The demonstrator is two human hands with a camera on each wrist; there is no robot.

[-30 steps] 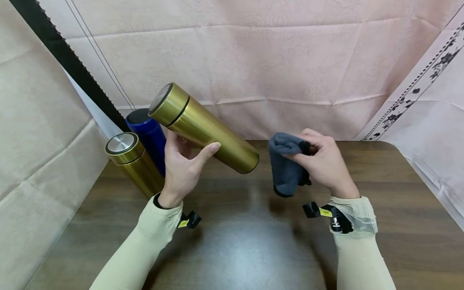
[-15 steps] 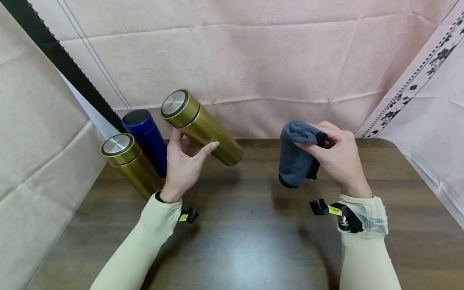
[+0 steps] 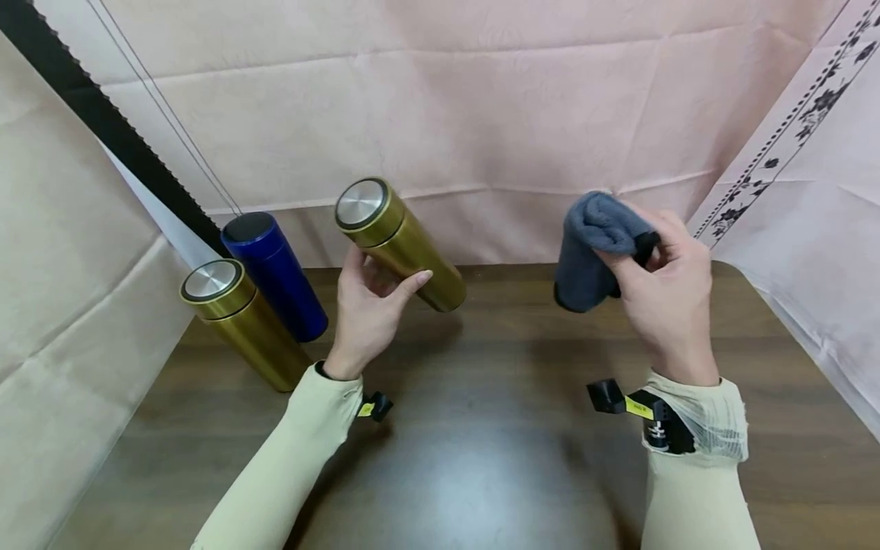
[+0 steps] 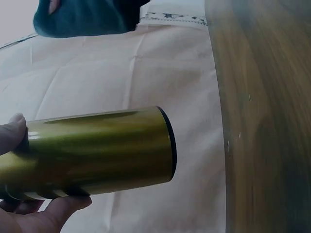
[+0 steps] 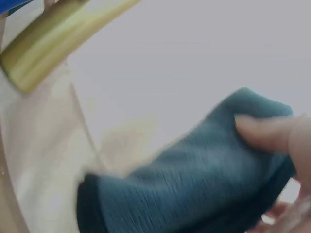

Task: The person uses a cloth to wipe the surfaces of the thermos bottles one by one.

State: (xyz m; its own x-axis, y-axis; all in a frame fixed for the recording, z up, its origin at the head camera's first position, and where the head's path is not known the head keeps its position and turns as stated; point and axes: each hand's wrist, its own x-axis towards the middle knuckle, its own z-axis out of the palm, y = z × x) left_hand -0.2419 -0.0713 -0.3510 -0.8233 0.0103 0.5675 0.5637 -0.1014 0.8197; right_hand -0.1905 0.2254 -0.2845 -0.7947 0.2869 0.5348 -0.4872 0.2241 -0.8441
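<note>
My left hand (image 3: 367, 313) grips a gold thermos bottle (image 3: 419, 263) round its body, thumb on the near side. The bottle leans with its silver-topped lid toward the upper left. In the left wrist view its base (image 4: 165, 145) points toward the table side, apart from the wood. My right hand (image 3: 677, 290) pinches a folded blue-grey cloth (image 3: 594, 244) with black edging, held up over the table's far part. The right wrist view shows the thumb pressed on the cloth (image 5: 194, 179), which is blurred. Bottle and cloth are well apart.
Left of my left hand stand a second gold thermos bottle (image 3: 250, 328) and a blue thermos bottle (image 3: 278, 279), close together. They are on the brown wooden table (image 3: 481, 458). A pale pink cloth (image 3: 481, 114) hangs behind the table, and more fabric hangs at both sides.
The bottle in my left hand has swung more upright, its lid moving right and its base drawing in. My right hand has carried the cloth right and toward the back, away from the bottle.
</note>
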